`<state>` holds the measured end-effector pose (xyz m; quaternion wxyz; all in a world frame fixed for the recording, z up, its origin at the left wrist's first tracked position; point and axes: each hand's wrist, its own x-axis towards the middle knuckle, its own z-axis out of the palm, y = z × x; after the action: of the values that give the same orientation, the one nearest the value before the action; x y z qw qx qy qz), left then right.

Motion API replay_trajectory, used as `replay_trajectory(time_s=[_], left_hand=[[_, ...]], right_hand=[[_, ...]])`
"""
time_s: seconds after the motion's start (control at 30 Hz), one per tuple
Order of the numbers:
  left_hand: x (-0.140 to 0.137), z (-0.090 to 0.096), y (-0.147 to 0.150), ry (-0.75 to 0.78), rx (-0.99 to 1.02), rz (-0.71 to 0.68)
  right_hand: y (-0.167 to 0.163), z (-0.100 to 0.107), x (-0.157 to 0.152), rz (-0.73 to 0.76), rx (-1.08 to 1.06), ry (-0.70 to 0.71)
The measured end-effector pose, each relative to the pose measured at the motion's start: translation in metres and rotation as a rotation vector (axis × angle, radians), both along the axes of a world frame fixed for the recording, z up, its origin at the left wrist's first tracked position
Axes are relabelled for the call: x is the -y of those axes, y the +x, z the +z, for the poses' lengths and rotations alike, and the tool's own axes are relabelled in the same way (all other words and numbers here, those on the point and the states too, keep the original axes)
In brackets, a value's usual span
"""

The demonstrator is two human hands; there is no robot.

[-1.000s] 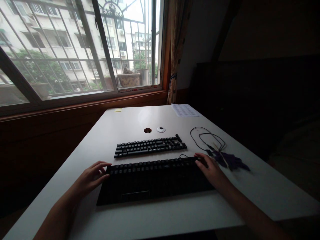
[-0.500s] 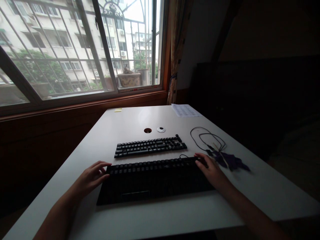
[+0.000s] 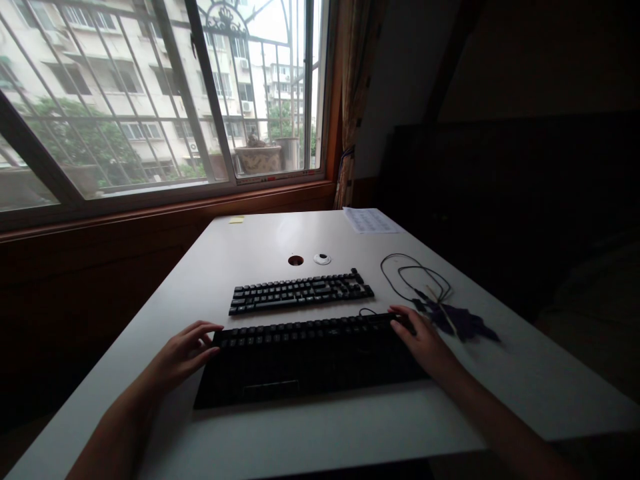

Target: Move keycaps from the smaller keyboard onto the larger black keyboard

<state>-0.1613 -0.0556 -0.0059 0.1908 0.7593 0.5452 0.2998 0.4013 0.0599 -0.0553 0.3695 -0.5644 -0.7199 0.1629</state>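
A black keyboard (image 3: 310, 367) lies on the white table close to me. Two rows of keycaps show along its far side; its near part is too dark to make out. At its far left corner, my left hand (image 3: 187, 348) grips the edge between thumb and fingers. My right hand (image 3: 417, 333) holds the opposite far corner in the same way, its fingertips over the back edge. Just behind lies a keyboard-shaped layout of black keys (image 3: 300, 293), apart from the held keyboard. A short bit of cable (image 3: 368, 311) shows at the back edge.
Right of the keyboard lie a looped black cable (image 3: 425, 269) and a dark purple cloth (image 3: 465, 323). Farther back, the table (image 3: 250, 247) has a round hole (image 3: 295, 261) and a white round cover (image 3: 323, 259). Printed paper (image 3: 371, 221) and a yellow note (image 3: 237, 220) lie at the far edge.
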Motion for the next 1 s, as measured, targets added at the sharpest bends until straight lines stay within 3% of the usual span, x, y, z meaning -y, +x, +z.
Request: replay_trajectory(time_s=[1.0], left_hand=[[0.0013,0.0082,0.0056,0.001,0.003,0.009]], right_hand=[[-0.0023,0.0007,0.0014,0.008,-0.076,-0.059]])
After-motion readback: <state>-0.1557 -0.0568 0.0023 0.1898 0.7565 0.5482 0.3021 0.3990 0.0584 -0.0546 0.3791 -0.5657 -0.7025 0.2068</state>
